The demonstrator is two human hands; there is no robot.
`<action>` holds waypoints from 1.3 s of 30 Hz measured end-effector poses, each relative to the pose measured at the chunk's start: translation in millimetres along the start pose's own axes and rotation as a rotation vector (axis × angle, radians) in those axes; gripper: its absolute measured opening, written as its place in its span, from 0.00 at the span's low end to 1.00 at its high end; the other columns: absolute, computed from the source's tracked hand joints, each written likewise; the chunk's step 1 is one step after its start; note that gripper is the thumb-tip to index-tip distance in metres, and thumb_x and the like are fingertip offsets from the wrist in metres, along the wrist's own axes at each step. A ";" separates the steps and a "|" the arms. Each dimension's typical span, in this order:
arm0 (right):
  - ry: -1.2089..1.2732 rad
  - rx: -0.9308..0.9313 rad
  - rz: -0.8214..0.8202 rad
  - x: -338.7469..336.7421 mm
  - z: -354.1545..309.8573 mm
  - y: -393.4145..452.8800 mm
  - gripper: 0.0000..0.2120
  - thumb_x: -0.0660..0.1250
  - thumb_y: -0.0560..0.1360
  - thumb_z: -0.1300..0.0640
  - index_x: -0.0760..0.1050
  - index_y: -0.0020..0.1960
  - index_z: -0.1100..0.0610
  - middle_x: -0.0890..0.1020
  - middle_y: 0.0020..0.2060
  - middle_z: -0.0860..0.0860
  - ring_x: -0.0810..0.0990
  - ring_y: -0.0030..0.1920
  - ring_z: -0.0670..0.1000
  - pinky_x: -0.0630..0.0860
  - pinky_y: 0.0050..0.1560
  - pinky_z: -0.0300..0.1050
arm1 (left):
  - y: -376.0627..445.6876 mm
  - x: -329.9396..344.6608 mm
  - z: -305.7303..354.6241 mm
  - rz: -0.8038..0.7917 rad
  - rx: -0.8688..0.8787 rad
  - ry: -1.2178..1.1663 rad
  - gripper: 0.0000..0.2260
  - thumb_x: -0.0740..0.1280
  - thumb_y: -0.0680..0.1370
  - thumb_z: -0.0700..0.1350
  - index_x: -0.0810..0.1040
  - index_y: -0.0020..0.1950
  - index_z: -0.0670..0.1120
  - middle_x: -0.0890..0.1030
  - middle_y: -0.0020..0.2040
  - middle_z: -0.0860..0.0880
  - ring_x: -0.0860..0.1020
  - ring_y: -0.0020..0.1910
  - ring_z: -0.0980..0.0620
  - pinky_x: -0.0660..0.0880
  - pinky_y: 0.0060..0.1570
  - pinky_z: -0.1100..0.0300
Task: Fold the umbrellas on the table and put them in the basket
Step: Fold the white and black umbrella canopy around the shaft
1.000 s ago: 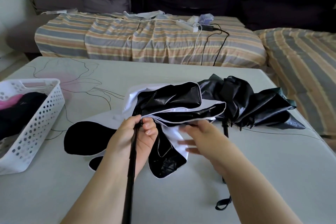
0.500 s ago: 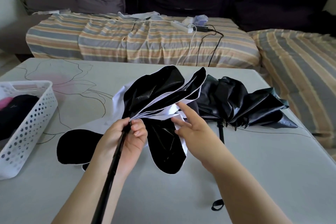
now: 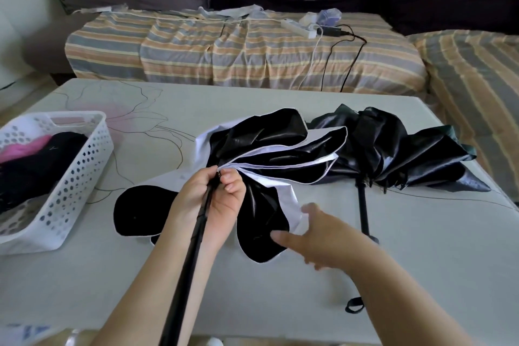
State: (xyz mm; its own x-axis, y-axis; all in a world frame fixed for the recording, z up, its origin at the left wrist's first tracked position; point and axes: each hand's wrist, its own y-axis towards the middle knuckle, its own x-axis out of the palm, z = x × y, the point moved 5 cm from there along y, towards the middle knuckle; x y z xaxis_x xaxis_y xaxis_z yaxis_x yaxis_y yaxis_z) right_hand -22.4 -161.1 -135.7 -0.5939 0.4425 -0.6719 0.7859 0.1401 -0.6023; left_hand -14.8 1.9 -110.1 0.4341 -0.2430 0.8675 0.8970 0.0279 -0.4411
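the black-and-white umbrella point(image 3: 269, 160) lies on the surface right of the basket point(image 3: 84, 166). its shaft is gripped by the left hand point(image 3: 209, 199). right hand point(image 3: 314, 236) blurred, fingers loosely extended at a panel. canopy judged light, limp, slippery; best held at rib tips.

We have one view, worn on the head, looking forward and down across the table point(image 3: 365, 275) from its near edge, close above it, facing the sofa point(image 3: 252, 53) beyond.
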 end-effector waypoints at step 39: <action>-0.012 -0.955 0.441 -22.4 -38.1 24.8 0.24 0.64 0.62 0.43 0.75 0.58 0.38 0.76 0.52 0.34 0.67 0.56 0.42 0.63 0.62 0.45 | -21.9 -8.2 -27.3 -0.095 -0.250 1.210 0.03 0.60 0.81 0.43 0.70 0.51 0.43 0.72 0.27 0.46 0.68 0.20 0.52 0.63 0.19 0.65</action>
State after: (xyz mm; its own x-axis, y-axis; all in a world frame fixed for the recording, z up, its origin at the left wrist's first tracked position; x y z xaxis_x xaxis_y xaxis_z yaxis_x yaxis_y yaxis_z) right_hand 17.0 -133.8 -119.2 -0.2193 0.6160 -0.7566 0.7392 0.6111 0.2832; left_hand -40.2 -23.2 -113.9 -0.1072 -0.9766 0.1866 0.8227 -0.1925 -0.5349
